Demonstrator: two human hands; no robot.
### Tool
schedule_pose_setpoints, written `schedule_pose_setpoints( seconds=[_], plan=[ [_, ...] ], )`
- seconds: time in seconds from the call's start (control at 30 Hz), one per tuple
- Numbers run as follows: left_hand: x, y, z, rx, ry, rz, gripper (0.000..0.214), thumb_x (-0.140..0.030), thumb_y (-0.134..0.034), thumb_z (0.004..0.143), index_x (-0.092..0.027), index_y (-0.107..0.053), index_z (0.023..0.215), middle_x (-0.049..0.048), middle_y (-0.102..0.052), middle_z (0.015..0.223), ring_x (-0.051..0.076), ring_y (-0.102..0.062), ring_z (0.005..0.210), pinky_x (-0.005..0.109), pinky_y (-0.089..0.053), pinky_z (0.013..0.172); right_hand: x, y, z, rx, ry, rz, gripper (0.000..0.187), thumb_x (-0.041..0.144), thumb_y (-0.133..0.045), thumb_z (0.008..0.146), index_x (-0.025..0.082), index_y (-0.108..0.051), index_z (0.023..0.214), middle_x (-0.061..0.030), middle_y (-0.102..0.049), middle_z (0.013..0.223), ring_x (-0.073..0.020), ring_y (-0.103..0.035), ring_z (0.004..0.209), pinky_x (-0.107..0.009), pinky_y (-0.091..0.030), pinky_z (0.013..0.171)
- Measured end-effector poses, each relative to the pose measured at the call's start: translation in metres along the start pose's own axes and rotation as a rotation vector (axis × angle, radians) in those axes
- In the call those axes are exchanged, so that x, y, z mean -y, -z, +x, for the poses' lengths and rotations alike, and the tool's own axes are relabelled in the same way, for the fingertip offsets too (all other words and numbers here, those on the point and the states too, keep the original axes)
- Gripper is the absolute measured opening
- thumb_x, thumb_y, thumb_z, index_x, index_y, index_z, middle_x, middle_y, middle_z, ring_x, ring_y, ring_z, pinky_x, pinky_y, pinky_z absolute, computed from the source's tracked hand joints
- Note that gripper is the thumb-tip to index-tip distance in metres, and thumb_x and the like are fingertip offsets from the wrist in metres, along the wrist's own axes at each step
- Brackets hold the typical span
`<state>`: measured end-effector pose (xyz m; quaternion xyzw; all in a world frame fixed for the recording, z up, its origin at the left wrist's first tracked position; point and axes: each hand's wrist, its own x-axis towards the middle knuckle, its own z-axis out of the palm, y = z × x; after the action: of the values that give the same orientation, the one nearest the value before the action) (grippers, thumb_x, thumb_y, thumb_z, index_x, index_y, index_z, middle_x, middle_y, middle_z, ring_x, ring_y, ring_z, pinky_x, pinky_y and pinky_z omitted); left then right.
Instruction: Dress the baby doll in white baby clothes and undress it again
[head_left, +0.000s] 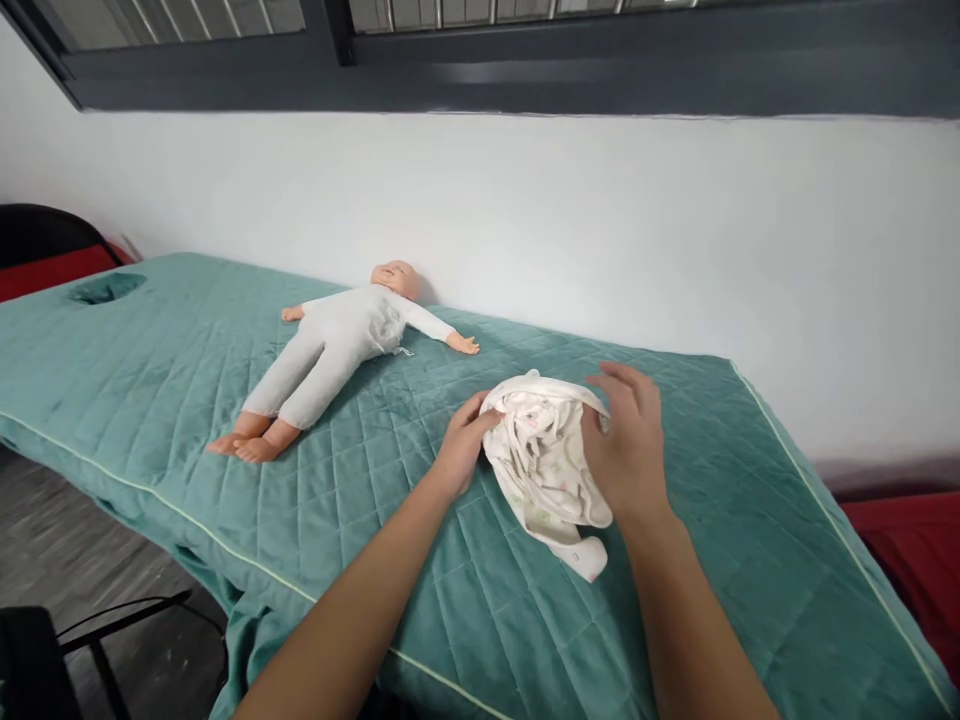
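You had a green bed (735,500) before you, with a hole (109,288) near its left end. Behind it, you faced a white wall (600,220) below a window (495,75); grey floor (75,530) showed lower left.

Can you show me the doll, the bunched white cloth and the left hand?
Doll (341,325): head view, clothed lower torso.
Bunched white cloth (546,450): head view, crumpled middle.
Left hand (459,450): head view, back of hand.
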<state>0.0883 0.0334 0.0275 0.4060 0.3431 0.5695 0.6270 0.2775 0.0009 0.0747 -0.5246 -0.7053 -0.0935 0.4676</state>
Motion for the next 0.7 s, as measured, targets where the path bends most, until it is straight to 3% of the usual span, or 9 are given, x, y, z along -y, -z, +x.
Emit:
schedule_pose_setpoints(
  seconds=[0.1,0.2,0.3,0.4,0.57,0.7],
  plan=[
    [0.000,0.000,-0.002,-0.073,0.012,-0.110,0.032,-0.031,-0.075,0.074,-0.017,-0.075,0.103,0.0051,-0.076,0.100,0.020,-0.067,0.089,0.028,-0.049,0.082,0.037,-0.008,-0.014,0.150,0.103,0.188,0.033,0.012,-0.050,0.093,0.027,-0.057,0.122,-0.0096,-0.058,0.136,-0.0243,-0.054,0.128,-0.046,-0.046,0.108],
    [-0.004,0.000,-0.005,-0.057,0.006,-0.160,0.033,-0.033,-0.078,0.073,-0.016,-0.076,0.101,0.0065,-0.077,0.100,0.022,-0.069,0.094,0.030,-0.051,0.084,0.054,-0.029,-0.027,0.278,-0.009,0.254,0.046,0.019,-0.057,0.093,0.025,-0.048,0.137,-0.0129,-0.050,0.146,-0.0269,-0.046,0.139,-0.050,-0.041,0.114],
    [-0.005,0.002,-0.008,-0.014,0.026,-0.181,0.034,-0.035,-0.079,0.074,-0.016,-0.077,0.102,0.0076,-0.077,0.103,0.024,-0.069,0.099,0.032,-0.052,0.086,0.046,-0.046,-0.032,0.304,-0.099,0.257,0.062,0.028,-0.071,0.086,0.024,-0.044,0.142,-0.0140,-0.045,0.151,-0.0310,-0.039,0.144,-0.055,-0.033,0.119],
    [-0.003,0.005,-0.010,0.000,0.048,-0.174,0.037,-0.040,-0.081,0.074,-0.015,-0.077,0.102,0.0087,-0.078,0.102,0.025,-0.070,0.097,0.033,-0.053,0.084,0.034,-0.046,-0.030,0.289,-0.230,0.378,0.068,0.036,-0.076,0.081,0.026,-0.045,0.140,-0.0110,-0.046,0.151,-0.0289,-0.039,0.143,-0.052,-0.030,0.121],
    [-0.003,0.008,-0.017,0.128,0.124,-0.119,0.041,-0.043,-0.081,0.076,-0.015,-0.078,0.105,0.0102,-0.078,0.095,0.027,-0.071,0.093,0.035,-0.054,0.082,0.026,-0.031,-0.020,0.305,-0.506,0.549,0.061,0.046,-0.076,0.080,0.026,-0.052,0.132,-0.0085,-0.056,0.138,-0.0263,-0.051,0.130,-0.046,-0.039,0.114],
    [-0.008,0.010,-0.021,0.247,0.212,-0.110,0.042,-0.041,-0.082,0.076,-0.014,-0.077,0.108,0.0120,-0.078,0.098,0.029,-0.072,0.096,0.039,-0.055,0.084,0.025,-0.025,-0.016,0.338,-0.534,0.551,0.043,0.044,-0.077,0.078,0.025,-0.061,0.113,-0.0053,-0.065,0.117,-0.0245,-0.060,0.111,-0.042,-0.047,0.101]
  ],
)
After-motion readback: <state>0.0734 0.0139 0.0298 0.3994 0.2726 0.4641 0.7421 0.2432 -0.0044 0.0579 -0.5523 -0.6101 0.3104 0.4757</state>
